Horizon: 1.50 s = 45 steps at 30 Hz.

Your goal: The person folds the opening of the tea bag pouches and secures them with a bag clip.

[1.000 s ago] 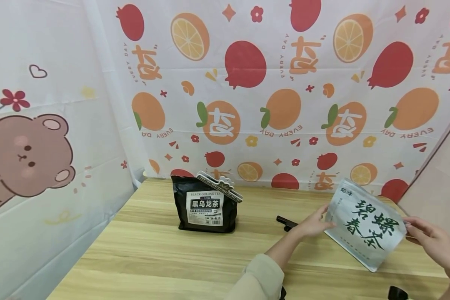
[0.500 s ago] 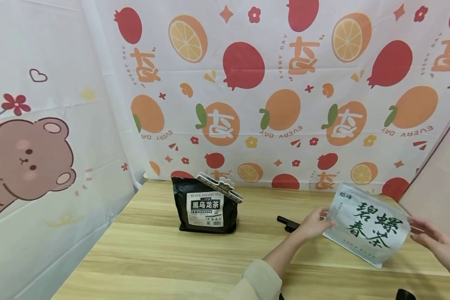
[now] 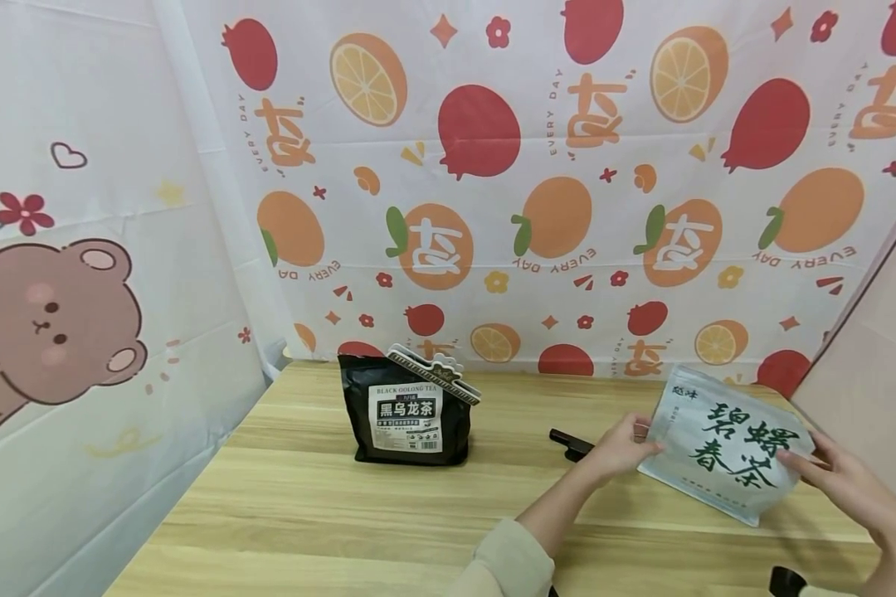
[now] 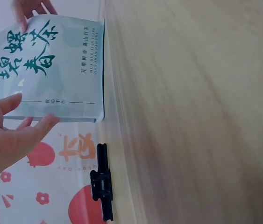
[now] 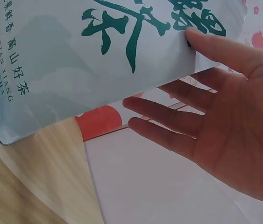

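Note:
A pale green-silver tea bag [image 3: 679, 464] with dark green characters stands on the right side of the table, slightly tilted. My left hand [image 3: 625, 448] holds its left side, with the thumb on the front in the left wrist view. At the opposite side, my right hand [image 3: 840, 473] pinches the bag. The right wrist view shows that thumb on the printed front, the index finger partly behind the edge, and the other fingers spread beside it. Just left of my left hand lies a black clip [image 4: 102, 182], touching neither hand.
A black oolong tea bag [image 3: 358, 414] stands at the table's back left, with a white-and-dark clip [image 3: 435, 373] across its top corner. Behind the wooden table [image 3: 306, 531] hangs a fruit-print cloth [image 3: 485, 232]; a bear-print cloth [image 3: 194, 249] hangs at left.
The pale tea bag has tilted less and its lower right corner has risen a little. My right thumb has moved from its edge onto the front. My left hand stays at its side.

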Tool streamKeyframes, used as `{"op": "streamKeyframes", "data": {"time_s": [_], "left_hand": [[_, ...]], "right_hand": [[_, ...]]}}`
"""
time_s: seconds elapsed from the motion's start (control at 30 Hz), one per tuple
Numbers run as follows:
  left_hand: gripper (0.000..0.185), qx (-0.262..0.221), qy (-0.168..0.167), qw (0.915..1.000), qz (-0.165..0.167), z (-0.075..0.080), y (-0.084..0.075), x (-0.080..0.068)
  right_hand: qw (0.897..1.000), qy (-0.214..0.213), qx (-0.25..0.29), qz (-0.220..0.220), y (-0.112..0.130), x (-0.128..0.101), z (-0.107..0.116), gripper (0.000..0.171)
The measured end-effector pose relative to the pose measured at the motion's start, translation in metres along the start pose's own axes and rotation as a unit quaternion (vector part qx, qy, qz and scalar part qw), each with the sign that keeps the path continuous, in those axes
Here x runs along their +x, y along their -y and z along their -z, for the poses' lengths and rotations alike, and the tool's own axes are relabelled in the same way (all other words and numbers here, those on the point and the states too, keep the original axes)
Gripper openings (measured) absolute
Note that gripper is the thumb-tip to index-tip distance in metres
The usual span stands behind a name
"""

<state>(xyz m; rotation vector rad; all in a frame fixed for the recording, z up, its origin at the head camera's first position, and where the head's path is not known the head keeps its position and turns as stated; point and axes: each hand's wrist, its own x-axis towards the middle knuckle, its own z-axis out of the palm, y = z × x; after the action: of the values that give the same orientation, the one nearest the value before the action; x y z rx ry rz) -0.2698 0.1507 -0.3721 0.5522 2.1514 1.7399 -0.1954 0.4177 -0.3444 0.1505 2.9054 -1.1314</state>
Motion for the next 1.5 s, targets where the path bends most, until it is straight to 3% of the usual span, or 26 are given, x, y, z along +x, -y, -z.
{"op": "streamKeyframes", "data": {"time_s": [0.47, 0.67, 0.8, 1.0, 1.23, 1.5], "left_hand": [[0.026, 0.054, 0.001, 0.9985, 0.003, 0.004, -0.007, -0.008], [0.031, 0.089, -0.024, 0.9954, 0.025, 0.006, -0.012, -0.012], [0.049, 0.135, -0.050, 0.9884, 0.049, 0.006, -0.013, -0.014], [0.064, 0.208, -0.063, 0.9751, 0.044, 0.006, -0.011, -0.012], [0.053, 0.159, -0.057, 0.9854, 0.024, 0.008, -0.006, -0.010], [0.053, 0.105, -0.034, 0.9937, 0.020, 0.011, -0.005, -0.011]], "right_hand": [[0.999, -0.011, -0.001, 0.050, 0.006, 0.004, -0.010, 0.080], [0.998, -0.011, -0.022, 0.054, 0.011, 0.005, -0.012, 0.076], [0.998, -0.002, -0.041, 0.052, 0.017, 0.004, -0.014, 0.071], [0.998, 0.020, -0.014, 0.059, 0.021, 0.006, -0.019, 0.066], [0.998, 0.024, 0.019, 0.054, 0.014, 0.008, -0.023, 0.064], [0.997, 0.035, 0.038, 0.057, 0.013, 0.010, -0.028, 0.059]]}}
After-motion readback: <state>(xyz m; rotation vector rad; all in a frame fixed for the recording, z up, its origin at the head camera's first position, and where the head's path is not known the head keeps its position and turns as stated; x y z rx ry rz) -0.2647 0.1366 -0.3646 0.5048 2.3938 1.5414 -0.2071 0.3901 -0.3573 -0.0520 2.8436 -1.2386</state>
